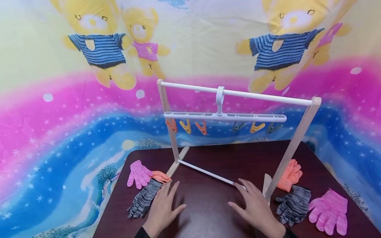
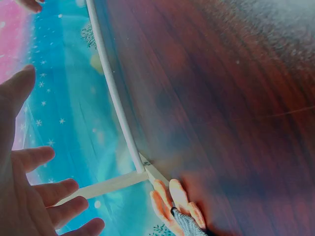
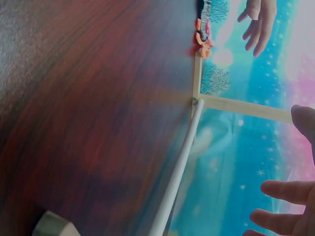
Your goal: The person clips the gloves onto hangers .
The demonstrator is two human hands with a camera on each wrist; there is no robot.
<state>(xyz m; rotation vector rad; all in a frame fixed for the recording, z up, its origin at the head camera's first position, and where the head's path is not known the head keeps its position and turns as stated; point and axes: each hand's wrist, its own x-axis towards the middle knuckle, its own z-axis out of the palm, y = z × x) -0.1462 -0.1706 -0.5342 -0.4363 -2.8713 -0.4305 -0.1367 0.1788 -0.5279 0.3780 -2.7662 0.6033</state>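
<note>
Both hands hover above the dark table with fingers spread, holding nothing. My left hand (image 1: 163,209) is beside a grey-black knit glove (image 1: 145,198), with an orange glove (image 1: 160,176) and a pink glove (image 1: 139,174) behind it. My right hand (image 1: 255,208) is near the right post of a wooden rack (image 1: 294,145). Right of that post lie another orange glove (image 1: 290,176), a grey-black glove (image 1: 294,204) and a pink glove (image 1: 329,211). From the rack's top bar hangs a white clip hanger (image 1: 224,116) with several pegs, among them a yellow peg (image 1: 187,126).
A white lower bar (image 1: 205,172) joins the rack's two sides, close to the table (image 1: 208,205). The rack's left foot (image 1: 178,162) runs front to back. Behind the table hangs a cloth backdrop (image 1: 89,115) printed with bears.
</note>
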